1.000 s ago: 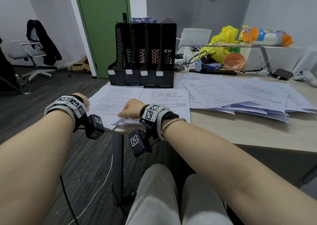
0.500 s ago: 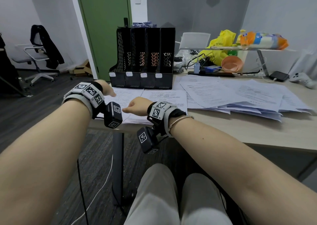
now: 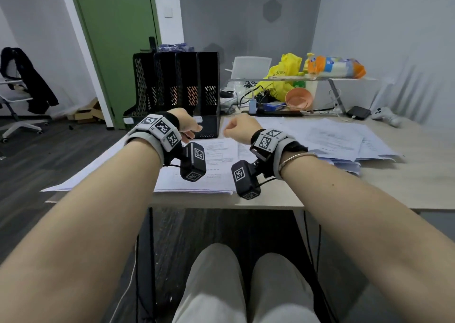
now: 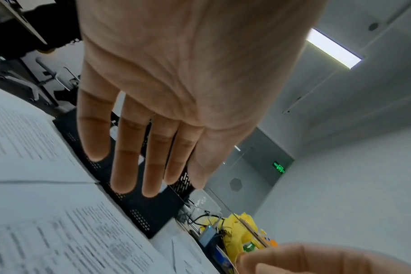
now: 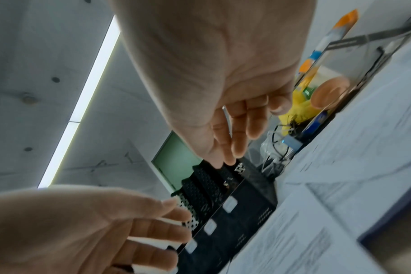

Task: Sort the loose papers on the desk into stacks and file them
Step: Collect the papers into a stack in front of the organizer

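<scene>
Both hands hover above the desk, just in front of the black four-slot file organizer [image 3: 177, 88]. My left hand [image 3: 190, 125] is open; in the left wrist view its fingers [image 4: 153, 148] are straight and hold nothing. My right hand [image 3: 237, 128] is empty too, its fingers [image 5: 242, 129] loosely extended. Below the hands lie two neat stacks of printed paper, one in the middle [image 3: 209, 175] and one overhanging the left edge [image 3: 98, 167]. A wide, loose pile of papers [image 3: 332, 138] covers the right side of the desk.
Behind the papers are a yellow bag [image 3: 283, 76], an orange bowl [image 3: 299, 98], cables, and a riser shelf with a snack package [image 3: 334, 67]. A white game controller [image 3: 386, 116] lies far right. An office chair with a dark jacket [image 3: 22, 88] stands at left by the green door [image 3: 115, 39].
Both hands have lifted off the near paper stacks and moved up and forward toward the file organizer. The papers stay where they were.
</scene>
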`<move>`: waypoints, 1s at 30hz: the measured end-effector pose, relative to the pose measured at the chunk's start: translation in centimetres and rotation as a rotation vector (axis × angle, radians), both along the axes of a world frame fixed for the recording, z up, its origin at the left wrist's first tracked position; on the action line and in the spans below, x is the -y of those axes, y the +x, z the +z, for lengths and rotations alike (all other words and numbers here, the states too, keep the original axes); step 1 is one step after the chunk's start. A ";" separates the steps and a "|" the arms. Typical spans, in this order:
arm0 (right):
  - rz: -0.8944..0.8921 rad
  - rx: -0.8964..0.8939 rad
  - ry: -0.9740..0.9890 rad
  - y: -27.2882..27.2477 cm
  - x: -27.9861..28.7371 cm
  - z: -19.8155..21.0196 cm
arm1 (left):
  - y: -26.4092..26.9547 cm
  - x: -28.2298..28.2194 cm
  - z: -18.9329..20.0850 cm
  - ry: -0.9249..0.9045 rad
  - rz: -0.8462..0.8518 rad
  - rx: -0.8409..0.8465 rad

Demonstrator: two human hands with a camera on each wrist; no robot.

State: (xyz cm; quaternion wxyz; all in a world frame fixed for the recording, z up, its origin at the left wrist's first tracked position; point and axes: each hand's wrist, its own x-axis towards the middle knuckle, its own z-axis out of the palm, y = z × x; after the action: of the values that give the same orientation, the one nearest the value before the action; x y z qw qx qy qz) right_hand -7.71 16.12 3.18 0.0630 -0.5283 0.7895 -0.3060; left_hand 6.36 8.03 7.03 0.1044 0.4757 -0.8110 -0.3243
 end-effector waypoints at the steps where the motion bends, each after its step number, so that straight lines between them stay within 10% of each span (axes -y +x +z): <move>1: -0.035 -0.004 -0.009 -1.4 -0.5 0.1 | -0.9 -0.3 0.0 0.011 -0.015 -0.001; 16: -0.543 -0.001 0.155 -16.8 -8.5 -2.9 | -12.0 -2.1 -2.3 0.155 -0.216 0.103; 30: -0.563 0.117 0.369 -19.7 -9.6 -5.2 | -17.0 -2.2 -6.0 0.111 -0.266 0.229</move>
State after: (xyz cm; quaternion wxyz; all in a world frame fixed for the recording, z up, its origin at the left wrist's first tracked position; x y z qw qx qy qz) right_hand -27.39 25.75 -2.04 0.1157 -0.2508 0.9415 -0.1929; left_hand -10.61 10.23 0.98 -0.0589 0.4030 -0.8541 -0.3233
